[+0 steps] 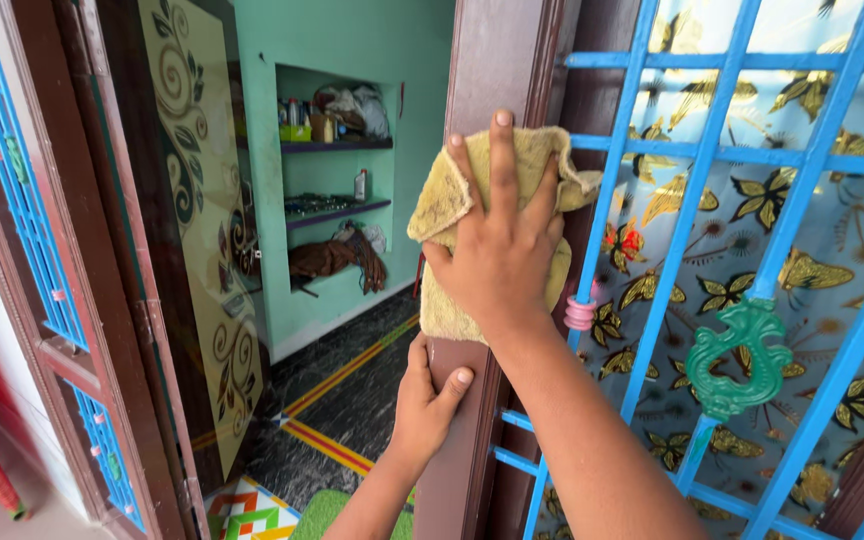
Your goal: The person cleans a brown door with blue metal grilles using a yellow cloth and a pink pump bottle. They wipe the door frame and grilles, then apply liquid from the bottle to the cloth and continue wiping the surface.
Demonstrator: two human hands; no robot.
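Yellow cloth (pixel 452 200) under our flat right hand (pixel 500 255) may slip off the door frame (pixel 472 400); left hand (pixel 426 400) grips the frame below.

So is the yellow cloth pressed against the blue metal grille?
No, the right hand presses the yellow cloth against the brown wooden door frame, beside the grille.

1. A single view, from a camera worn on the person's head, looks forward and slightly down.
2. It sits close to the brown door frame (pixel 482 80), which stands mid-frame.
3. The blue window grille (pixel 742 160) fills the near right (very close to the lens).
4. The green shelf niche (pixel 337 150) lies far left, through the doorway.
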